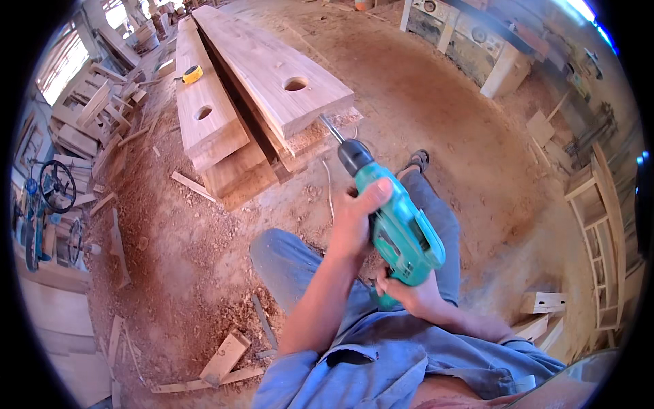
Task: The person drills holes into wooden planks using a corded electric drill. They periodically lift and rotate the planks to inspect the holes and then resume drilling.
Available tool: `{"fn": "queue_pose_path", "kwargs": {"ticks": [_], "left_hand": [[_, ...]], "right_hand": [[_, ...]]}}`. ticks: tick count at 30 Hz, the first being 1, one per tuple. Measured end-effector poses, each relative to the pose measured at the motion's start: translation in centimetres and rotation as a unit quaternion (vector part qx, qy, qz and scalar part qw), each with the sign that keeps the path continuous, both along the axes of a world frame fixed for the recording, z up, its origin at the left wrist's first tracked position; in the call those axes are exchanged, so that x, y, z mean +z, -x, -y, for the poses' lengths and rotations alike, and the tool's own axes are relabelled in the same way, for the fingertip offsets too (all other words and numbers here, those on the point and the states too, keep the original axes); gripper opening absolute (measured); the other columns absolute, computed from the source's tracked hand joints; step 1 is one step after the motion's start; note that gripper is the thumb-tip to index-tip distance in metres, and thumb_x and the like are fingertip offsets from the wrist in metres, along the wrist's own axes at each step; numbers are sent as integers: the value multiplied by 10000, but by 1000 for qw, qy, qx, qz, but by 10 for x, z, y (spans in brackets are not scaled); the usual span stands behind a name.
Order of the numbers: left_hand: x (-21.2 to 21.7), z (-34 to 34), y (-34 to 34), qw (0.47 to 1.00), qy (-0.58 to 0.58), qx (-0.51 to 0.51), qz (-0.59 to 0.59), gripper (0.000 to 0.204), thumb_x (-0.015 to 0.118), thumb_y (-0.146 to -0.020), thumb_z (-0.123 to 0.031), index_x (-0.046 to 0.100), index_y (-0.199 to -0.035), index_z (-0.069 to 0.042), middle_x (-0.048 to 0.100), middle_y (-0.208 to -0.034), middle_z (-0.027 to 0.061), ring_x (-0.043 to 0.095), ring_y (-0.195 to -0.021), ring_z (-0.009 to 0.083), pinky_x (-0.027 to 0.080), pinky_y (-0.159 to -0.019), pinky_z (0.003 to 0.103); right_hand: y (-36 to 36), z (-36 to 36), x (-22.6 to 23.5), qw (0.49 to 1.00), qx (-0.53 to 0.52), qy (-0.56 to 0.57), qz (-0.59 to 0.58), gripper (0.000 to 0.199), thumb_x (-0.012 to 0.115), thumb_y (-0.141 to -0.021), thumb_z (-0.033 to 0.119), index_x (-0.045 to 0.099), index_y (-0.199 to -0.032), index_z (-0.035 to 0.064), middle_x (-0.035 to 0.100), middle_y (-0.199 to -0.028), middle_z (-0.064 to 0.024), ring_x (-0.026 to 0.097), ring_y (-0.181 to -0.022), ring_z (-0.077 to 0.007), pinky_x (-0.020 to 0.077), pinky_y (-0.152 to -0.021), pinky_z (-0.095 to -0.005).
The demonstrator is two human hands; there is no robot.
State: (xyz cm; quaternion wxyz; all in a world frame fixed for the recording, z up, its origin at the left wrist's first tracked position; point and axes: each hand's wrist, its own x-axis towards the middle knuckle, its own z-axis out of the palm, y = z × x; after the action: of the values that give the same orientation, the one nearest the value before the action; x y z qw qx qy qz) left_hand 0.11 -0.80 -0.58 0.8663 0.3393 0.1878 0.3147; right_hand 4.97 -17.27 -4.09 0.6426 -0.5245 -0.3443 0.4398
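Both of my hands hold a green power drill [405,238] with a black chuck. My left hand [354,221] wraps round the drill body just behind the chuck, thumb over the top. Lower down, my right hand [419,294] is closed on the rear handle. A thin metal bit points up and left at the near end of a thick wooden plank [317,95]; whether its tip is inside the wood, I cannot tell. That plank has one large round hole near its end. Alongside lies a second plank [211,129], also with a round hole, and a yellow tape measure [193,74] rests on it.
More timber [238,180] supports the planks. Wood chips and offcuts [226,354] litter the floor around my legs. A machine with handwheels [56,186] stands at the left. On the right are a wooden frame [599,252] and a workbench [504,71].
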Motion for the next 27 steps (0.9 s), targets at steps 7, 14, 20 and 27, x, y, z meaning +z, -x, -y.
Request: {"fn": "queue_pose_path", "kwargs": {"ticks": [7,14,20,27], "left_hand": [[4,-28,0,999,-11,-27,35,466,801,-860,-392,650,-1057,1,706,-904,118,712,-766,245,611,-742,394],[-1,-24,-1,1000,-5,-12,19,447,792,-881,-381,651,-1071,-2,710,-924,129,714,-791,249,610,-765,398],[5,-4,-6,1000,-5,12,-10,434,809,-873,-376,648,-1046,-12,703,-902,100,710,-780,234,606,-760,395],[16,-4,-5,999,-9,16,-41,425,819,-863,-335,663,-1040,19,709,-892,112,712,-772,220,601,-742,364]], "right_hand": [[9,-28,15,996,-36,13,-77,156,670,-824,-42,651,-968,15,644,-831,-24,622,-754,-130,509,-678,-303],[10,-26,16,996,-43,8,-75,132,660,-810,-23,648,-936,17,647,-830,-28,616,-731,-133,503,-663,-304],[-7,0,4,995,2,5,-98,267,697,-859,-23,594,-1102,15,646,-875,-64,629,-768,-168,518,-687,-335],[-9,-4,-3,995,6,42,-92,485,741,-843,-9,535,-1281,15,655,-906,-90,655,-789,-216,540,-704,-391]]}}
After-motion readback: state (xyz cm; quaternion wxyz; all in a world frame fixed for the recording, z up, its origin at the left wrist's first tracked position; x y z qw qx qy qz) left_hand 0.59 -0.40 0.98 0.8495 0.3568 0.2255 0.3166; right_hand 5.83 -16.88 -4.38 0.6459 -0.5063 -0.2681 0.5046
